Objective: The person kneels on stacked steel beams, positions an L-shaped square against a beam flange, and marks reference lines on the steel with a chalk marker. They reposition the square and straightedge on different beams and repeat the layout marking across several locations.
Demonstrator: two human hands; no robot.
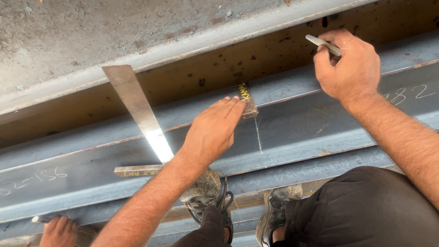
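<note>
My left hand (212,132) lies flat on a grey steel beam (311,123), its fingertips pressing down a small steel bar (247,101) with yellow writing. A white chalk line (258,135) runs across the beam just right of that hand. My right hand (350,64) hovers over the beam's upper edge at the right, pinching a white marking stick (320,43). A steel square (137,110) rests on the beam to the left of my left arm, with its shiny blade pointing away from me.
Several long steel beams lie side by side, some with chalk numbers on them. A rusty brown channel (192,73) and a concrete floor (91,32) lie beyond. My shoes (206,192) stand on the near beams. Another person's hand (58,231) holds a white stick at the bottom left.
</note>
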